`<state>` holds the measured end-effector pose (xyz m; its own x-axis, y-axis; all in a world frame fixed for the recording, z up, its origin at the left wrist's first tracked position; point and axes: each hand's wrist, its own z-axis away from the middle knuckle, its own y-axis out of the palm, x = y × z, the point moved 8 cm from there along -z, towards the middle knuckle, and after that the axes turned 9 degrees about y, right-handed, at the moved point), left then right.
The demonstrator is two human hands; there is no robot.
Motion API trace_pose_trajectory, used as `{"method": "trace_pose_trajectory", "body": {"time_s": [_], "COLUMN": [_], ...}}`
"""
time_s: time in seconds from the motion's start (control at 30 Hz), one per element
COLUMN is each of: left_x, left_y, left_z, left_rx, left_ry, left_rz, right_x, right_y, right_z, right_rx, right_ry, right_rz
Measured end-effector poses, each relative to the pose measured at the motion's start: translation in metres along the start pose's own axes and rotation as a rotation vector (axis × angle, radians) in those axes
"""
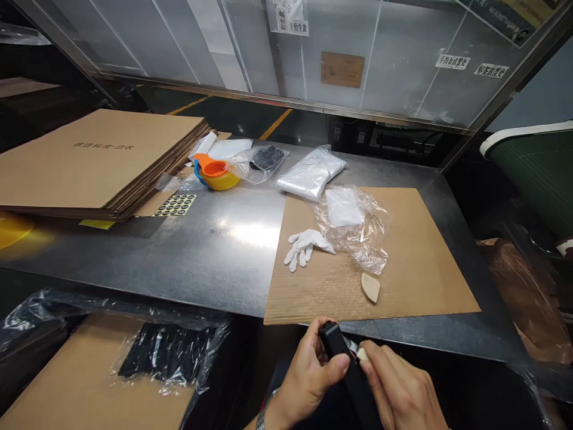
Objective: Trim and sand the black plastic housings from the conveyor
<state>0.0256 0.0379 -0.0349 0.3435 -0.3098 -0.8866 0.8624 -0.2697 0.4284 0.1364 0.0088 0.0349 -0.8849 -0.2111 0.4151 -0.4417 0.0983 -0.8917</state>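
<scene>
My left hand is closed around a long black object, with the thumb pressed on its near face. The object is held tilted in front of the table's front edge, and its lower end drops out of view. My right hand pinches a small pale piece against its side. A shiny silvery bit shows between that piece and the black object; I cannot make out what it is. Beyond my hands, a wedge-shaped beige pad and a white glove lie on a cardboard sheet.
Crumpled clear plastic and a filled plastic bag lie farther back. Yellow tape rolls stand beside stacked cardboard and a sticker sheet. A plastic-lined box holding a black bagged item is lower left.
</scene>
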Motion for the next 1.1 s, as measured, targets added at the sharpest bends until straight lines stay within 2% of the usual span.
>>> {"method": "trace_pose_trajectory", "body": {"time_s": [0.1,0.27,0.53,0.63,0.73,0.83,0.93,1.1], "left_x": [0.003,0.006,0.006,0.002,0.005,0.014,0.021,0.017], "left_y": [0.006,0.005,0.009,0.013,0.020,0.027,0.029,0.028], "left_z": [0.001,0.000,0.001,0.000,0.003,0.008,0.010,0.007], "left_rx": [0.058,0.052,0.085,0.120,0.193,0.265,0.285,0.244], "left_ry": [-0.036,-0.055,-0.056,-0.053,-0.104,-0.170,-0.195,-0.160], "left_rz": [0.057,0.072,0.137,0.172,0.204,0.244,0.285,0.306], "right_x": [-0.009,-0.018,-0.018,-0.018,-0.022,-0.027,-0.039,-0.085], "right_y": [0.001,0.006,0.020,0.032,0.043,0.053,0.056,0.051], "right_z": [-0.005,-0.008,-0.015,-0.020,-0.025,-0.032,-0.038,-0.040], "right_rx": [-0.014,0.082,0.336,0.429,0.463,0.426,0.302,0.110], "right_ry": [0.080,0.192,0.372,0.426,0.472,0.492,0.492,0.566], "right_rz": [-0.019,-0.237,-0.782,-0.899,-0.962,-0.965,-0.771,-0.483]}}
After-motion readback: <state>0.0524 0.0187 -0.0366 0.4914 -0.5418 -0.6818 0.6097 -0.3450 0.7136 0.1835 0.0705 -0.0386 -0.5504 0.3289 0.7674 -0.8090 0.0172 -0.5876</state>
